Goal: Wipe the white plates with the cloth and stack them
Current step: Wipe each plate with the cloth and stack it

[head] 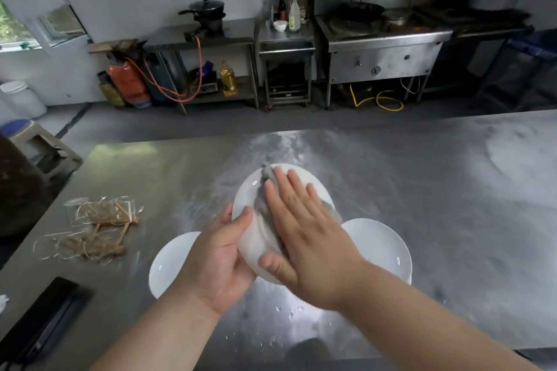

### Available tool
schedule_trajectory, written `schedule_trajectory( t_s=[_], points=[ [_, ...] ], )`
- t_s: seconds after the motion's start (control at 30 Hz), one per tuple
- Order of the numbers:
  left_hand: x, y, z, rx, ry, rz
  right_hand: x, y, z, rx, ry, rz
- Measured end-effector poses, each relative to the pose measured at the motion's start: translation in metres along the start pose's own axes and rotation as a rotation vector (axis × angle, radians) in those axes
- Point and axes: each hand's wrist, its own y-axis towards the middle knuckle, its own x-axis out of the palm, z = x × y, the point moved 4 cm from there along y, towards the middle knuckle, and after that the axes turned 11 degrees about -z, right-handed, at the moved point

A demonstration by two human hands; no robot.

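Here: plate wiped above a steel table (422, 190)

The left plate (171, 262) lies on the table. The left hand (220, 253) grips the raised plate (250, 190) by its rim. The right hand (304, 232), fingers straight, presses the cloth (265, 220) onto it. The right plate (379, 244) lies beyond.

no readable text, no legible labels

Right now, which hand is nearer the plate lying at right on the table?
Right. The right hand presses the cloth just beside that plate; the left hand grips the held plate farther left.
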Motion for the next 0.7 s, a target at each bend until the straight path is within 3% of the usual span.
schedule_trajectory(
  t_s=[0.13, 0.33, 0.53, 0.7],
  points=[
    [0.006, 0.002, 0.000, 0.044, 0.025, 0.013, 0.009, -0.020, 0.029, 0.135, 0.009, -0.101],
    [0.018, -0.004, -0.034, -0.020, -0.018, 0.008, 0.028, -0.045, 0.005, -0.163, 0.108, -0.058],
    [0.022, 0.004, -0.019, 0.032, 0.015, 0.038, 0.009, -0.039, 0.041, 0.103, 0.127, -0.052],
    [0.030, 0.000, -0.039, -0.051, -0.034, 0.021, 0.027, -0.062, -0.001, -0.168, 0.164, -0.005]
  ],
)
